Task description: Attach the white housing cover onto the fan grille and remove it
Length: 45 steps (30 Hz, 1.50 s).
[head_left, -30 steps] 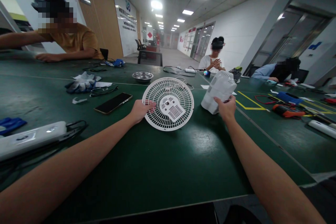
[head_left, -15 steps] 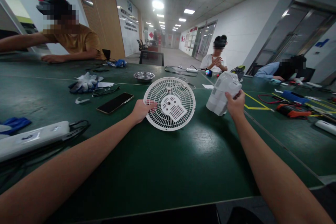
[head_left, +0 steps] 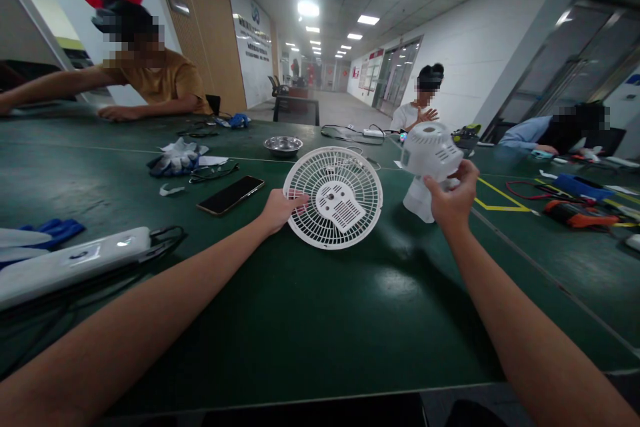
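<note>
My left hand (head_left: 281, 209) pinches the left rim of a round white fan grille (head_left: 371, 203), its thumb lying over the spokes. The grille is tilted up and faces me, with a slotted plate at its centre. To the right of it, my right hand (head_left: 456, 199) grips a white plastic fan motor housing (head_left: 431, 150) from its right side. Vent slots and a round hole show on the housing's upper part, and a narrower neck points down toward the table. The two parts are apart. The fingertips behind each part are hidden.
A steel bowl (head_left: 283, 145) stands beyond the grille. Left lie a phone (head_left: 231, 195), work gloves (head_left: 176, 158) and a white power strip (head_left: 80, 263). An orange multimeter (head_left: 580, 213) is on the right. Co-workers sit at the far side of the green table (head_left: 320, 340).
My right hand has turned the housing so that its top with the round hole now shows. The left hand keeps its hold on the grille. The whole view has shifted slightly.
</note>
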Motion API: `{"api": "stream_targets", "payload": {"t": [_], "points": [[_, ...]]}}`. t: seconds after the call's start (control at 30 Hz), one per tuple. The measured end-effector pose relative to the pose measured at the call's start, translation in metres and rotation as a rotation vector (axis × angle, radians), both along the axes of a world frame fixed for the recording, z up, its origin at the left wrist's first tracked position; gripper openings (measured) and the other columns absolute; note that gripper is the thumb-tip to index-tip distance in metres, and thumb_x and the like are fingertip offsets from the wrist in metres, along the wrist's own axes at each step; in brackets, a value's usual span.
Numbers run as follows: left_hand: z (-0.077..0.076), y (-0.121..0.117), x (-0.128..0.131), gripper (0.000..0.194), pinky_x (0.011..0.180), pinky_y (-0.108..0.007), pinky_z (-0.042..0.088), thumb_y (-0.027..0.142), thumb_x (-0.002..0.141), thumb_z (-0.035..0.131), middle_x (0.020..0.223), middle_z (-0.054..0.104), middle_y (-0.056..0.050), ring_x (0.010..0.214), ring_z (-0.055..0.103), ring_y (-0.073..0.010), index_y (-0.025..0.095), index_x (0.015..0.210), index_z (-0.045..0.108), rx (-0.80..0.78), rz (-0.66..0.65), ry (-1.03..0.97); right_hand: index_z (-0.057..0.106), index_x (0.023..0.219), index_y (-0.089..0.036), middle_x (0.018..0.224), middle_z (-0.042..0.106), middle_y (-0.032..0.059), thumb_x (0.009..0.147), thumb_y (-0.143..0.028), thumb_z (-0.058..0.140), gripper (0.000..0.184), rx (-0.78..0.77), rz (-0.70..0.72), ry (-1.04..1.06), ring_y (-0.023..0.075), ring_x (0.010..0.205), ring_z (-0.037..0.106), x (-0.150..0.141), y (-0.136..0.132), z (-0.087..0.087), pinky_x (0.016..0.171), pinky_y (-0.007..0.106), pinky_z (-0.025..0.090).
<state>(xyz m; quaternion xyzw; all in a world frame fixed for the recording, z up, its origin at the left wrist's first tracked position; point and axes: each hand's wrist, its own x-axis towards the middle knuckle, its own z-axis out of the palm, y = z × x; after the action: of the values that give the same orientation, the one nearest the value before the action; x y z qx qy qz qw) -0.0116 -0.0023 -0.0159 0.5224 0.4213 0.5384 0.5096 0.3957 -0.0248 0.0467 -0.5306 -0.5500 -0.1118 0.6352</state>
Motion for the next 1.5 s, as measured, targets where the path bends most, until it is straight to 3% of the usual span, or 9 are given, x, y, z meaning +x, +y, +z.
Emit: {"api": "stream_targets", "payload": {"t": [0.2, 0.4, 0.57, 0.7, 0.8, 0.9, 1.07, 1.23, 1.5], "points": [[-0.005, 0.004, 0.000, 0.017, 0.075, -0.039, 0.064, 0.021, 0.079, 0.087, 0.083, 0.079, -0.007, 0.075, 0.075, -0.0217, 0.014, 0.091, 0.079, 0.000, 0.023, 0.003, 0.058, 0.130, -0.017, 0.121, 0.071, 0.0152, 0.074, -0.063, 0.077, 0.075, -0.499, 0.155, -0.050, 0.0279, 0.091, 0.066, -0.048, 0.008, -0.042, 0.092, 0.047, 0.055], [0.000, 0.000, 0.001, 0.017, 0.077, -0.039, 0.064, 0.019, 0.081, 0.086, 0.090, 0.080, -0.008, 0.079, 0.076, -0.0221, 0.014, 0.095, 0.078, -0.008, 0.006, 0.005, 0.055, 0.136, -0.014, 0.129, 0.070, 0.0221, 0.081, -0.064, 0.074, 0.076, -0.851, 0.004, -0.216, 0.0394, 0.121, 0.065, -0.066, 0.009, -0.054, 0.105, 0.055, 0.048], [0.005, -0.006, 0.002, 0.014, 0.075, -0.039, 0.064, 0.021, 0.083, 0.085, 0.085, 0.079, -0.007, 0.076, 0.075, -0.0217, 0.014, 0.092, 0.078, 0.014, 0.037, 0.031, 0.059, 0.140, -0.011, 0.141, 0.059, 0.0313, 0.080, -0.068, 0.074, 0.084, -0.795, -0.071, -0.267, 0.0500, 0.137, 0.051, -0.074, -0.002, -0.044, 0.111, 0.068, 0.039], [0.009, -0.012, 0.002, 0.016, 0.074, -0.039, 0.064, 0.026, 0.085, 0.084, 0.084, 0.079, -0.006, 0.075, 0.075, -0.0224, 0.014, 0.093, 0.078, 0.110, 0.055, 0.086, 0.066, 0.126, -0.019, 0.120, 0.072, 0.0187, 0.087, -0.070, 0.061, 0.064, -0.621, 0.360, 0.131, 0.0363, 0.111, 0.068, -0.092, -0.023, -0.030, 0.098, 0.056, 0.055], [0.012, -0.017, 0.002, 0.016, 0.072, -0.039, 0.064, 0.028, 0.087, 0.082, 0.084, 0.079, -0.006, 0.074, 0.075, -0.0223, 0.015, 0.093, 0.078, 0.194, 0.055, 0.121, 0.069, 0.115, -0.025, 0.106, 0.077, 0.0117, 0.094, -0.071, 0.049, 0.054, -0.936, 0.906, 0.506, 0.0320, 0.099, 0.073, -0.114, -0.043, -0.025, 0.082, 0.051, 0.061], [0.013, -0.020, 0.001, 0.015, 0.072, -0.038, 0.064, 0.030, 0.088, 0.081, 0.084, 0.079, -0.007, 0.074, 0.075, -0.0219, 0.016, 0.092, 0.078, 0.244, 0.071, 0.142, 0.070, 0.109, -0.027, 0.103, 0.079, 0.0079, 0.096, -0.065, 0.051, 0.045, -1.063, 1.132, 0.728, 0.0299, 0.099, 0.075, -0.135, -0.056, -0.026, 0.086, 0.050, 0.061], [0.013, -0.021, 0.002, 0.022, 0.075, -0.038, 0.063, 0.036, 0.090, 0.079, 0.087, 0.079, -0.007, 0.078, 0.074, -0.0225, 0.015, 0.097, 0.077, 0.294, 0.073, 0.211, 0.067, 0.110, -0.030, 0.105, 0.079, 0.0042, 0.090, -0.056, 0.064, 0.032, -0.912, 1.134, 0.842, 0.0295, 0.105, 0.074, -0.149, -0.059, -0.029, 0.089, 0.051, 0.061], [0.006, -0.009, 0.005, 0.032, 0.068, -0.032, 0.060, 0.040, 0.095, 0.070, 0.106, 0.077, -0.008, 0.086, 0.073, -0.0210, 0.019, 0.118, 0.069, 0.234, -0.042, 0.156, 0.062, 0.120, -0.031, 0.110, 0.075, 0.0033, 0.082, -0.054, 0.077, 0.047, -0.594, 0.989, 0.771, 0.0276, 0.101, 0.072, -0.140, -0.052, -0.027, 0.084, 0.046, 0.061], [0.004, 0.004, -0.008, 0.061, 0.077, -0.042, 0.061, 0.066, 0.102, 0.039, 0.089, 0.077, -0.015, 0.085, 0.075, -0.0300, 0.014, 0.110, 0.069, -0.143, -0.206, -0.310, 0.051, 0.138, -0.028, 0.099, 0.068, 0.0029, 0.081, -0.057, 0.080, 0.070, -0.455, 0.708, 0.194, 0.0214, 0.083, 0.066, -0.125, -0.051, -0.032, 0.074, 0.038, 0.056]]}}
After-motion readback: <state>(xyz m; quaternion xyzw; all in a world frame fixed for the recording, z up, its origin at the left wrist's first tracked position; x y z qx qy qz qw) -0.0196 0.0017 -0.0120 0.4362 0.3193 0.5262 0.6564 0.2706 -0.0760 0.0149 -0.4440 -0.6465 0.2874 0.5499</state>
